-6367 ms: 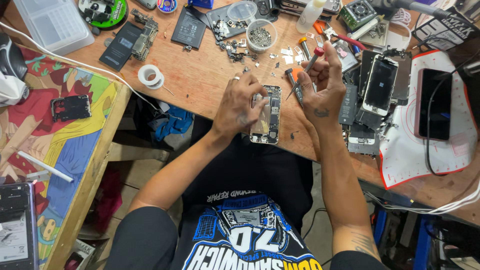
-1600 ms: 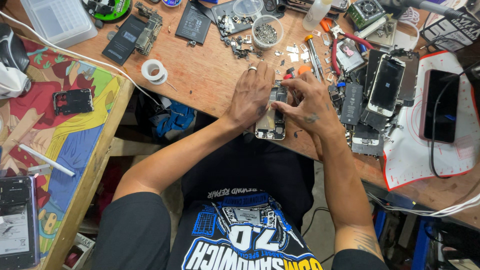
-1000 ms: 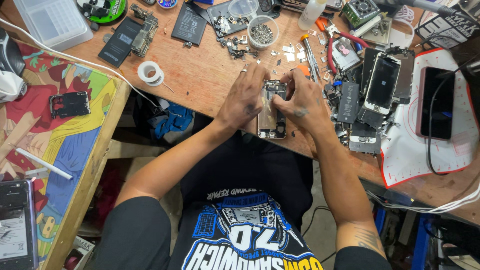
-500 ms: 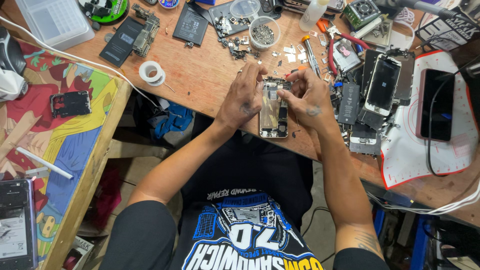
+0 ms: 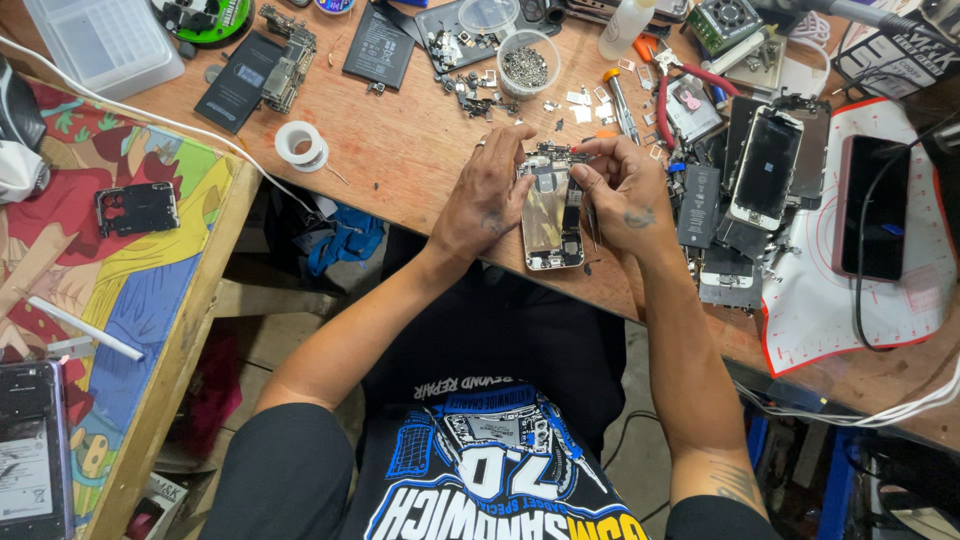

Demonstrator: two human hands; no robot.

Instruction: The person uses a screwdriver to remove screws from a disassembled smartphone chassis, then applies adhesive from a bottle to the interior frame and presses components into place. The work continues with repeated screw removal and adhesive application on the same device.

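A phone repair workshop: wooden bench point(image 5: 420, 150) strewn with opened phones point(image 5: 765, 165), screws tub point(image 5: 527, 63), pliers point(image 5: 668, 85)

Left of the left hand point(image 5: 487, 195) bare table point(image 5: 400, 160) lies open as far as the tape roll point(image 5: 300, 145). Beyond both hands, small loose parts point(image 5: 470, 90) and a cup of screws point(image 5: 527, 65) crowd the way. Just right of the right hand point(image 5: 625, 190), stacked phone parts point(image 5: 745, 190) and red-handled pliers point(image 5: 665, 95) block passage.

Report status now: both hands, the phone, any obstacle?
Left hand and right hand grip opened phone at bench edge. Thin tool under right hand. Loose parts nearby, none blocking.
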